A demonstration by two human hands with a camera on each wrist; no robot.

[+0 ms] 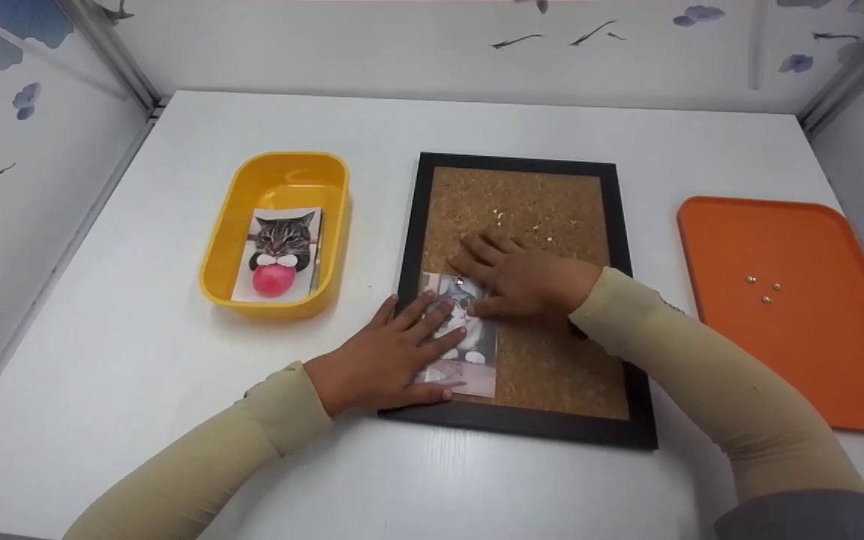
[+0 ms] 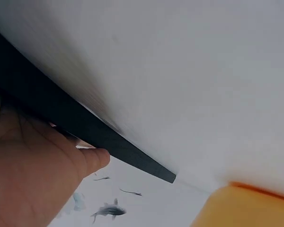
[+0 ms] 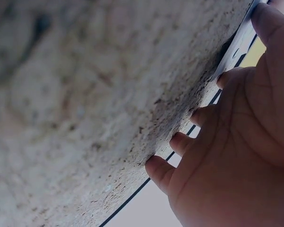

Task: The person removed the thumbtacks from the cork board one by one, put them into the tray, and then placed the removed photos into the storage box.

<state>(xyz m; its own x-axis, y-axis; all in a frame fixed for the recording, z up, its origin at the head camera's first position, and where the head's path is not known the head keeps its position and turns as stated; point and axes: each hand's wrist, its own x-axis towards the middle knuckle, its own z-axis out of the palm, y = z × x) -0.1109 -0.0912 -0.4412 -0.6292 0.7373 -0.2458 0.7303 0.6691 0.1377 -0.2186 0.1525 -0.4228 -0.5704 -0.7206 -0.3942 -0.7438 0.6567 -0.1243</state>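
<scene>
A cork board (image 1: 552, 360) in a black frame lies on the white table. On its lower left part is a cat photo (image 1: 481, 379), with a small shiny pin (image 1: 460, 282) at its top edge. My left hand (image 1: 391, 352) rests with spread fingers over the photo's left side and the frame's left edge. Fingers spread too, my right hand (image 1: 529, 281) lies on the cork, its thumb reaching onto the photo. In the right wrist view the fingertips (image 3: 157, 169) touch the cork surface. The left wrist view shows a finger (image 2: 97, 160) along the black frame (image 2: 132, 153).
To the left stands a yellow tray (image 1: 214, 255) holding another cat photo (image 1: 282, 240). An orange tray (image 1: 799, 367) with several small gold pins (image 1: 766, 299) lies at the right. More shiny bits (image 1: 498, 217) show on the upper cork. White walls enclose the table's back and sides.
</scene>
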